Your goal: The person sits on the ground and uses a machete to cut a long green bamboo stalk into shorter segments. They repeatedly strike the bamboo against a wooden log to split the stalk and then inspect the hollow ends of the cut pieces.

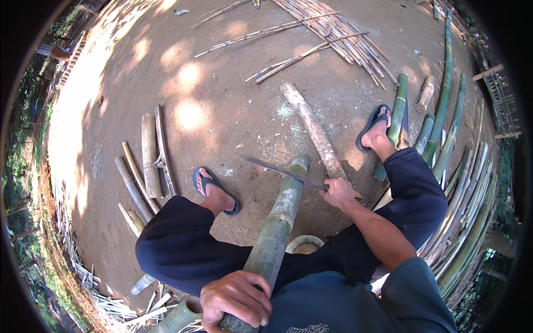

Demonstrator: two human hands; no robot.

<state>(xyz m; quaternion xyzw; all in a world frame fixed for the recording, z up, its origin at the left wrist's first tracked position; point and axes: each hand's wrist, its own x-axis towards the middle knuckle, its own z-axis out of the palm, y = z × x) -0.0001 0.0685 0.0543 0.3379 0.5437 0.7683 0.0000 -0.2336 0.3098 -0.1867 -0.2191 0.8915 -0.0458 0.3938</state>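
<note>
A thick green bamboo pole [269, 241] slants away from me between my legs, its far end above the ground. My left hand [236, 299] is closed around its near end, at the lower edge of the view. My right hand [340, 194] grips the handle of a long narrow blade [272, 165], whose wooden butt shows behind the fist. The blade lies across the bamboo just short of its far end, its tip pointing left. Whether its edge is toothed, I cannot tell. Beyond the right hand, a pale, weathered log [313, 130] lies on the ground.
Thin sticks [333, 36] lie piled at the far side. Cut bamboo pieces [149, 155] lie left of my left foot [214, 191]. Long green poles [444, 100] and split strips [466, 211] line the right. A round rim [305, 242] shows beneath the pole.
</note>
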